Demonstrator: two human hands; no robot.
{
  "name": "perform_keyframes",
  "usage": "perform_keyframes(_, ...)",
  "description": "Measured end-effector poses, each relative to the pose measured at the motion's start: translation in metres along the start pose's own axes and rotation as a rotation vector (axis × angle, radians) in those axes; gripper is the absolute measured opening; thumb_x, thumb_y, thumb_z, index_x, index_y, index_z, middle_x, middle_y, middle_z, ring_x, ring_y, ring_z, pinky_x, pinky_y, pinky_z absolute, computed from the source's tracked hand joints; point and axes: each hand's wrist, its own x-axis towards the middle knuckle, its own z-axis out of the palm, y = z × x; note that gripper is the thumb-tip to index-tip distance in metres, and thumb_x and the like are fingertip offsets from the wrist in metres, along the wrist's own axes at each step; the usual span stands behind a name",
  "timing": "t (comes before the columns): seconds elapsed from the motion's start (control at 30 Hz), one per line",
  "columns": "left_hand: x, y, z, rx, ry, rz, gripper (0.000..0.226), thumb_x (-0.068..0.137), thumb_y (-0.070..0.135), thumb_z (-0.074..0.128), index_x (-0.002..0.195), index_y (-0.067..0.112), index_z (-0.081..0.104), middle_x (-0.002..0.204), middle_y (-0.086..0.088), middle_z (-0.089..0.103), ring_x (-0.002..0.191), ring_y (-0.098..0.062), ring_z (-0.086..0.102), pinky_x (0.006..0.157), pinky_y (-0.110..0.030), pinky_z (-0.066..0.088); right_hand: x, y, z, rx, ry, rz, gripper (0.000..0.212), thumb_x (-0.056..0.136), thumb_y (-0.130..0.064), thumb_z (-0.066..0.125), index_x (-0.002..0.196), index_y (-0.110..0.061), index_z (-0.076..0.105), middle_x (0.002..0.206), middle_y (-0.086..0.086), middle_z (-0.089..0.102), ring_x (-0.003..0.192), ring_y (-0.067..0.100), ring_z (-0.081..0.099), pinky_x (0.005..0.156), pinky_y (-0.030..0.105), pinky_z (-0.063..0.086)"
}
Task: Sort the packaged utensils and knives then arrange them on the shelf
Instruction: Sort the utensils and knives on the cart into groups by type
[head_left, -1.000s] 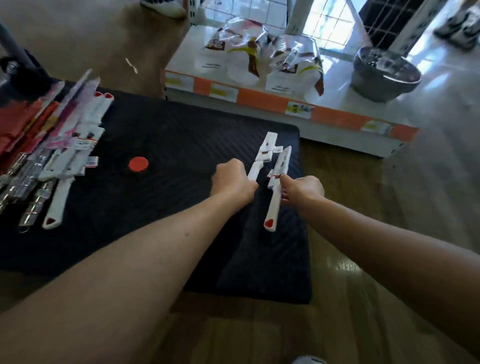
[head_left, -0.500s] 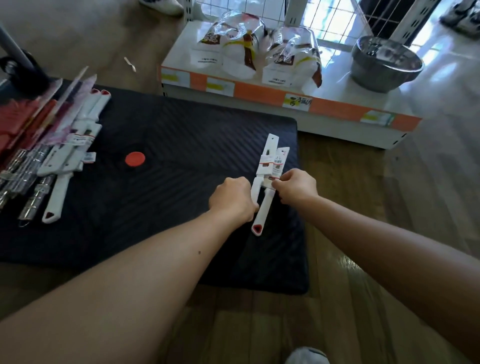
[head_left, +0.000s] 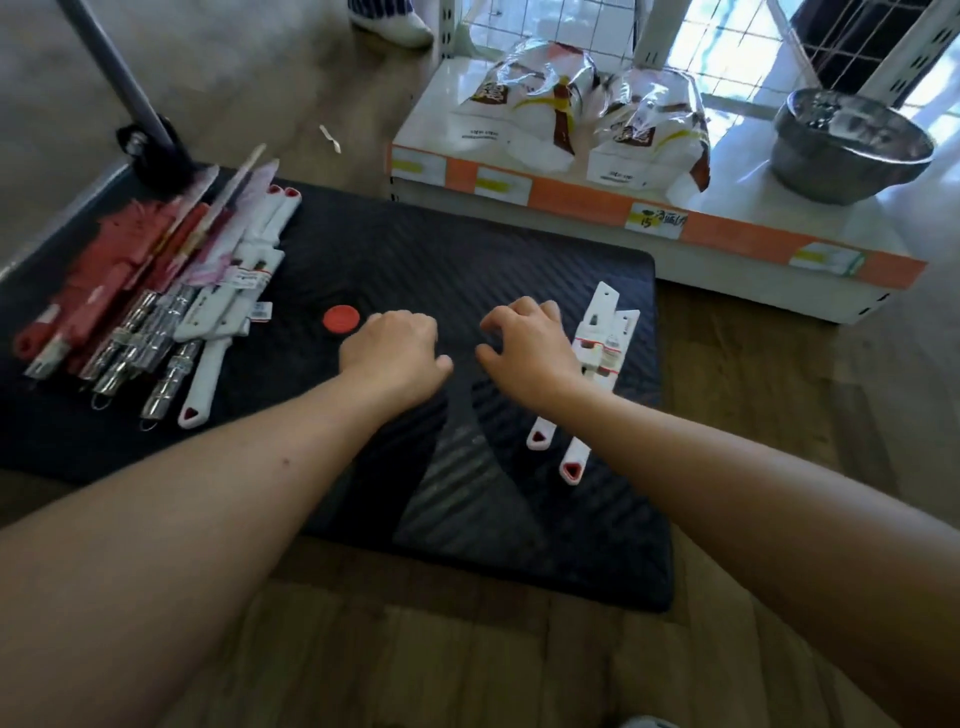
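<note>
A wooden floor (head_left: 779, 415) is shown from above, with a large black mat (head_left: 467, 260) laid on it. Behind the mat stands a low white shelf (head_left: 727, 275), on which only food bags (head_left: 545, 119) and a metal bowl (head_left: 847, 145) are seen; no utensils are on it.

A mixed pile of packaged utensils (head_left: 156, 312) is heaped on the mat's left edge. Two white-handled knives (head_left: 605, 332) are laid side by side near the mat's right edge, well apart from the pile.

The left hand (head_left: 392, 353) is held at mid-mat, its fingers (head_left: 415, 325) curled under, with nothing seen in them. The right hand (head_left: 524, 348) is just beside the two knives, its fingers (head_left: 540, 312) loosely bent and spread, with nothing held. A small red disc (head_left: 340, 318) lies near the left hand.

Sorting is judged barely begun, and shelving not yet started.
</note>
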Motion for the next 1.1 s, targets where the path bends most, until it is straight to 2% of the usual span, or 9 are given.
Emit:
perform_keyframes(0.13, -0.006, -0.052, -0.014, -0.019, 0.009, -0.104, 0.027, 0.087, 0.035, 0.052, 0.104, 0.014, 0.059, 0.112, -0.011, 0.060, 0.105, -0.030, 0.055, 0.074, -0.035, 0.043, 0.015, -0.048, 0.020, 0.139, -0.041, -0.075, 0.033, 0.092, -0.025, 0.051, 0.122, -0.013, 0.053, 0.123, 0.006, 0.049, 0.118, 0.023, 0.041, 0.090, 0.031, 0.039)
perform_keyframes(0.27, -0.015, -0.110, -0.029, -0.038, 0.078, -0.207, 0.030, 0.085, 0.031, 0.056, 0.104, 0.009, 0.062, 0.114, -0.017, 0.061, 0.107, -0.034, 0.055, 0.082, -0.037, 0.045, 0.028, -0.092, 0.040, 0.258, -0.084, -0.086, 0.029, 0.091, -0.023, 0.053, 0.117, -0.011, 0.057, 0.117, 0.007, 0.054, 0.107, 0.022, 0.052, 0.084, 0.026, 0.038)
perform_keyframes(0.43, -0.021, -0.161, -0.034, -0.087, 0.172, -0.283, 0.030, 0.085, 0.027, 0.056, 0.100, 0.001, 0.062, 0.108, -0.022, 0.061, 0.102, -0.037, 0.056, 0.078, -0.038, 0.044, 0.045, -0.134, 0.061, 0.434, -0.108, 0.008, 0.027, 0.089, -0.024, 0.054, 0.112, -0.011, 0.062, 0.112, 0.003, 0.064, 0.107, 0.017, 0.057, 0.078, 0.017, 0.036)
perform_keyframes(0.53, -0.020, -0.176, -0.031, -0.104, 0.201, -0.279, 0.033, 0.084, 0.029, 0.059, 0.103, 0.003, 0.061, 0.109, -0.019, 0.059, 0.102, -0.035, 0.055, 0.078, -0.039, 0.043, 0.052, -0.148, 0.075, 0.510, -0.147, 0.079, 0.028, 0.088, -0.026, 0.055, 0.109, -0.010, 0.063, 0.108, 0.007, 0.067, 0.106, 0.020, 0.060, 0.085, 0.022, 0.044)
perform_keyframes(0.63, -0.015, -0.186, -0.033, -0.093, 0.209, -0.278, 0.032, 0.084, 0.031, 0.059, 0.105, 0.007, 0.058, 0.110, -0.015, 0.057, 0.103, -0.031, 0.054, 0.078, -0.039, 0.045, 0.060, -0.155, 0.081, 0.597, -0.174, 0.170, 0.024, 0.088, -0.028, 0.057, 0.103, -0.010, 0.065, 0.099, 0.008, 0.069, 0.101, 0.022, 0.063, 0.094, 0.037, 0.050)
perform_keyframes(0.7, -0.009, -0.188, -0.038, -0.053, 0.170, -0.270, 0.035, 0.085, 0.034, 0.058, 0.109, 0.009, 0.056, 0.111, -0.013, 0.057, 0.103, -0.030, 0.054, 0.080, -0.039, 0.045, 0.064, -0.156, 0.081, 0.692, -0.205, 0.252, 0.015, 0.088, -0.026, 0.058, 0.086, -0.013, 0.065, 0.085, 0.004, 0.068, 0.094, 0.022, 0.067, 0.090, 0.039, 0.053)
perform_keyframes(0.8, 0.000, -0.182, -0.050, 0.034, 0.098, -0.240, 0.038, 0.086, 0.039, 0.058, 0.110, 0.011, 0.055, 0.111, -0.010, 0.058, 0.102, -0.028, 0.055, 0.076, -0.036, 0.043, 0.071, -0.155, 0.077, 0.780, -0.241, 0.330, 0.019, 0.088, -0.024, 0.059, 0.070, -0.020, 0.059, 0.072, -0.001, 0.063, 0.090, 0.022, 0.068, 0.087, 0.039, 0.055)
perform_keyframes(0.9, 0.006, -0.170, -0.059, 0.103, 0.055, -0.230, 0.038, 0.086, 0.039, 0.058, 0.112, 0.011, 0.054, 0.112, -0.010, 0.058, 0.102, -0.027, 0.056, 0.075, -0.036, 0.044, 0.081, -0.154, 0.073, 0.817, -0.273, 0.354, 0.024, 0.087, -0.022, 0.059, 0.064, -0.019, 0.059, 0.069, 0.000, 0.063, 0.089, 0.024, 0.068, 0.086, 0.040, 0.056)
perform_keyframes(1.1, 0.016, -0.142, -0.058, 0.127, -0.033, -0.385, 0.044, 0.088, 0.039, 0.055, 0.122, 0.011, 0.051, 0.122, -0.011, 0.056, 0.108, -0.028, 0.055, 0.078, -0.035, 0.045, 0.094, -0.142, 0.070, 0.855, -0.395, 0.297, 0.019, 0.087, -0.023, 0.059, 0.068, -0.018, 0.059, 0.069, 0.002, 0.063, 0.083, 0.022, 0.067, 0.088, 0.040, 0.055)
